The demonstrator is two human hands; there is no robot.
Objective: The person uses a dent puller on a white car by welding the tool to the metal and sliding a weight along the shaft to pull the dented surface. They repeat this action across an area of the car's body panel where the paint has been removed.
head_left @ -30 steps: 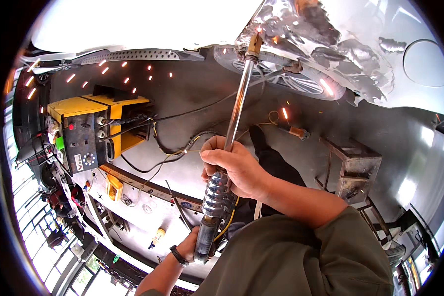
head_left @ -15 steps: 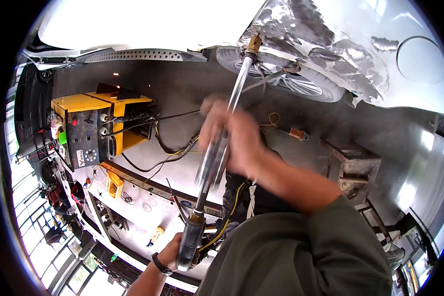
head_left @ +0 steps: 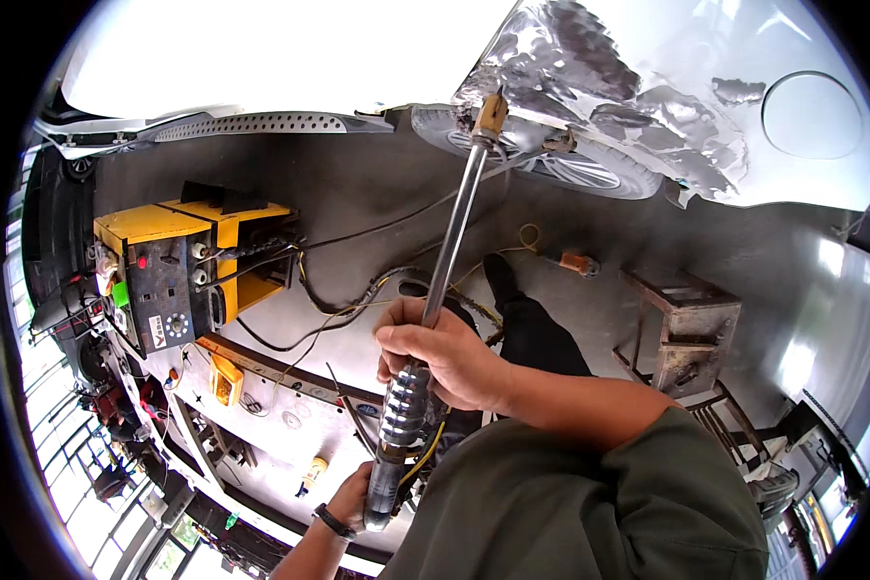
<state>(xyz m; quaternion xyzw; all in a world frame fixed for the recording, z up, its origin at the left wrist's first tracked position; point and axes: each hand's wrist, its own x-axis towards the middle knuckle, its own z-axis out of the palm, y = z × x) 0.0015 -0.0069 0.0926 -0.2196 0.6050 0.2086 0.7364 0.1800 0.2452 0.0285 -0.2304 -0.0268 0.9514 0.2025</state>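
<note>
A long steel rod tool (head_left: 451,227) runs from my hands up to a brass tip pressed on a dented, bare-metal patch of a white car body panel (head_left: 609,106). My right hand (head_left: 435,353) is shut around the ribbed sliding weight (head_left: 404,406) on the rod. My left hand (head_left: 351,498) grips the dark handle at the rod's lower end, a watch on its wrist. A yellow cable leaves the handle.
A yellow and grey welding machine (head_left: 179,275) stands on a cart at left, with cables trailing over the concrete floor. A car wheel (head_left: 561,164) sits under the panel. A small metal stool (head_left: 684,329) is at right. My dark trouser leg (head_left: 532,324) is below the rod.
My right hand slid up the rod with the weight half a second ago and has come back down toward the handle. The sparks seen a second ago are gone.
</note>
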